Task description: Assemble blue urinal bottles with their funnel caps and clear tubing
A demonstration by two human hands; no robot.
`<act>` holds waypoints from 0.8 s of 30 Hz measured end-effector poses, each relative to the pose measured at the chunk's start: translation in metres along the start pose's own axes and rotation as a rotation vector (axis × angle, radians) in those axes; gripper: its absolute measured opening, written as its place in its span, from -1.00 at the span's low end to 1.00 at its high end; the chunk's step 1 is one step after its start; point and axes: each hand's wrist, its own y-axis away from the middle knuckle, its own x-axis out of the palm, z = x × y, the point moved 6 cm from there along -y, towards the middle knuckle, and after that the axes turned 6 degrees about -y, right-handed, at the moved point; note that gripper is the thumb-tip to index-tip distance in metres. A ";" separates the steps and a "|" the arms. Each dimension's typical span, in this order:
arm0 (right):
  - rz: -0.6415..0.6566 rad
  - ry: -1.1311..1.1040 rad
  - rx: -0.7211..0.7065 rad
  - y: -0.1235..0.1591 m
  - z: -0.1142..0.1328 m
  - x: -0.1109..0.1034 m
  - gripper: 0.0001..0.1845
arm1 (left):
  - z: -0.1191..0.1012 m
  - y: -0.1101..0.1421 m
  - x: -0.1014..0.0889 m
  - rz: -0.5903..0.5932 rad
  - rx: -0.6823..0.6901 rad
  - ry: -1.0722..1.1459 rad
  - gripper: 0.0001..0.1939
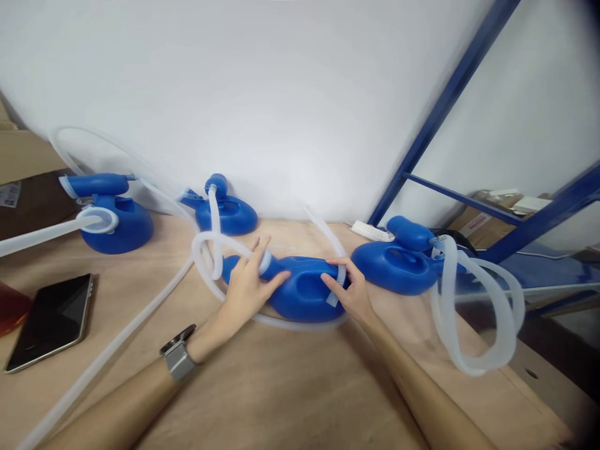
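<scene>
At wooden worktop [290, 387], against white wall [281, 94]. Holding blue tubular part [275, 267] in left hand [246, 286]; gripping blue bottle [304, 305] near pale collar [342, 275] with right hand [357, 292].

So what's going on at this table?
Someone's left hand and right hand hold opposite ends of a lying blue container. Pale tubing loops beside it. Similar blue ones sit at far left, behind and to the right; a phone lies at left.

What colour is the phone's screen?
The phone's screen is black; it shows best in the head view.
</scene>
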 end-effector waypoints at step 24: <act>0.089 0.134 0.006 0.000 0.019 0.007 -0.67 | 0.000 -0.030 -0.009 0.492 -0.050 0.399 -0.71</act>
